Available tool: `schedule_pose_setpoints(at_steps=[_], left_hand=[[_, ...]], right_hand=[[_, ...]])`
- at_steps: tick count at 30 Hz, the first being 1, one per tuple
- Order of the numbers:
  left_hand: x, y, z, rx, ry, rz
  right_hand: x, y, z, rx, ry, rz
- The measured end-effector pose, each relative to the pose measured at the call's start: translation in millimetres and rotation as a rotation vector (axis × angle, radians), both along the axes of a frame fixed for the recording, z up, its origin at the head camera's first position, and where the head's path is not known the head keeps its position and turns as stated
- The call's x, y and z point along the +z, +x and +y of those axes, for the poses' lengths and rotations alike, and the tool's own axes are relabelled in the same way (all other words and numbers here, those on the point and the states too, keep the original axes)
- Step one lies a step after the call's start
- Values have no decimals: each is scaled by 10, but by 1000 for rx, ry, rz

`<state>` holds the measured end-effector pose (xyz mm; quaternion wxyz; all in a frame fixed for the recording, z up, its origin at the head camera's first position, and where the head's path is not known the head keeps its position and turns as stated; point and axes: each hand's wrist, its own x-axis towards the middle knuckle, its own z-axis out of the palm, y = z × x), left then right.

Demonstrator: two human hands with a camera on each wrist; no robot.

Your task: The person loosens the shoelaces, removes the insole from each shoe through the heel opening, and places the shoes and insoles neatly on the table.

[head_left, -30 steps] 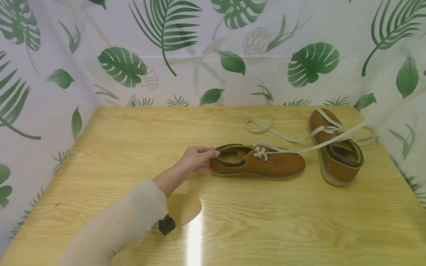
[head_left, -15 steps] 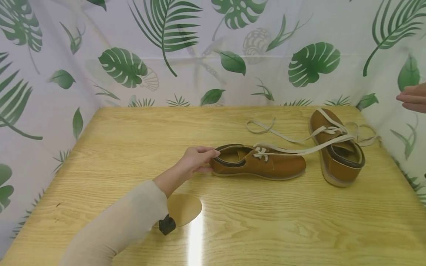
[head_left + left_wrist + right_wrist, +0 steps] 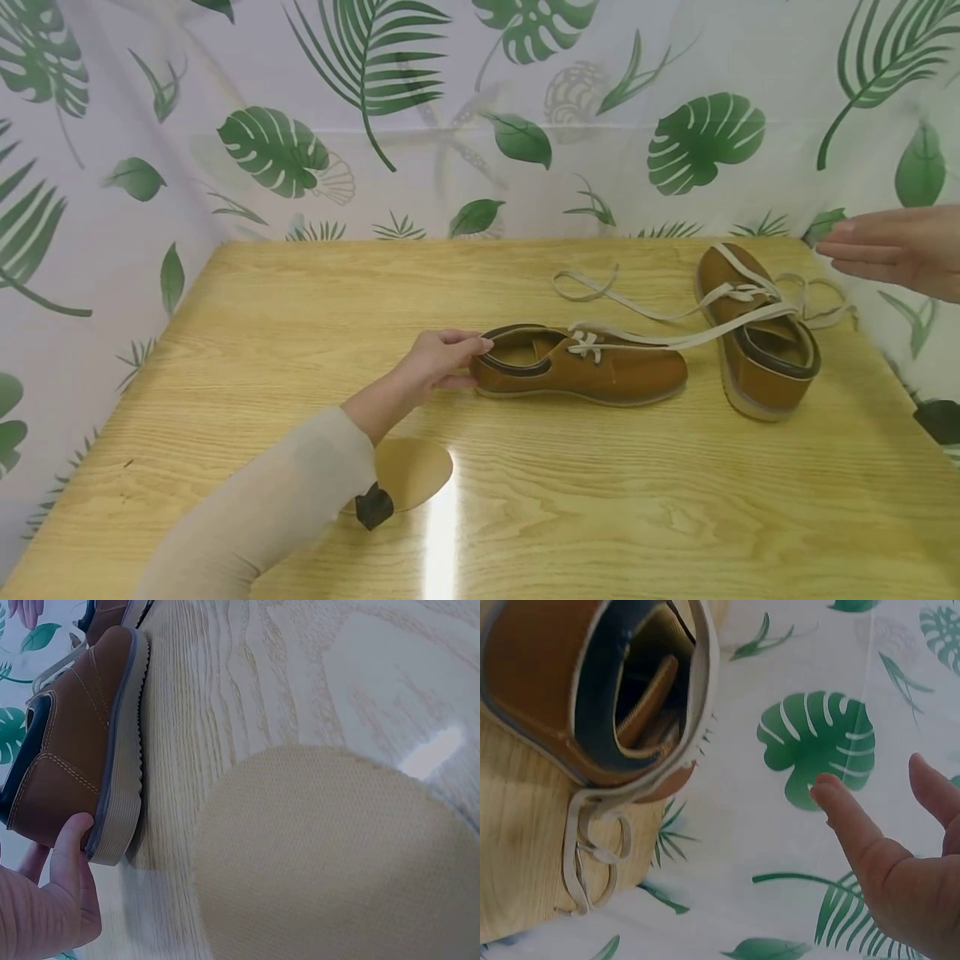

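Observation:
My left hand (image 3: 438,362) grips a brown lace-up shoe (image 3: 637,372) at the heel, thumb over the dark collar and fingers round the back. The shoe lies on the table with its toe to the right. In the left wrist view, the fingers reach the heel just above the pale ridged sole (image 3: 124,787). My right hand (image 3: 903,250) hovers at the right edge, fingers straight and holding nothing. The second brown shoe (image 3: 772,379) stands nearest to it, heel toward me. A long cream lace (image 3: 697,340) runs from the first shoe across the second.
A flat tan insole-like piece (image 3: 416,475) lies under my left forearm, partly hidden by the sleeve and a black wrist camera (image 3: 374,506). Another lace (image 3: 622,300) loops behind the shoes. Leaf-print cloth (image 3: 420,192) surrounds the wooden table (image 3: 637,517) at the back and sides.
The cream lace, earlier stretched taut toward the upper right, has dropped over the second shoe. My right hand has come into view from the right, moving leftward. My left hand stays at the heel.

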<state>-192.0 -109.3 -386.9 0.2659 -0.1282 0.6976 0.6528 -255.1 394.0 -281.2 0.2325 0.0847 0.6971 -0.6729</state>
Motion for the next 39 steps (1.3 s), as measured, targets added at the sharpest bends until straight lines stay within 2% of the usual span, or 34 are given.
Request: schedule_pose_setpoints(at_steps=[1, 3, 8, 12, 14, 16, 19, 24, 28, 34, 39], left_hand=[[-1, -1, -1, -1, -2, 0], [0, -3, -4, -3, -5, 1], [-4, -4, 1, -2, 0, -1], [2, -2, 5, -4, 5, 6], [9, 5, 5, -8, 6, 10], [11, 9, 8, -12, 4, 13], [11, 15, 10, -16, 1, 11], [22, 1, 8, -13, -1, 3], [29, -17, 10, -18, -5, 6], [27, -18, 0, -31, 2, 8], [4, -4, -13, -35, 1, 1]], right_hand=[[14, -8, -70, -12, 36, -43], [12, 6, -194, 29, 98, -59], [-56, 106, -457, 141, 160, -10], [-145, 164, -602, 196, 114, 33], [-177, 197, -693, 222, 137, 61], [-188, 235, -812, 285, 220, 88], [-189, 304, -1027, 370, 403, 117], [-268, 458, -1356, 485, 748, 294], [-409, 568, -1560, 513, 917, 427], [-705, 732, -1785, 572, 1061, 604], [-977, 781, -1906, 652, 1306, 765]])
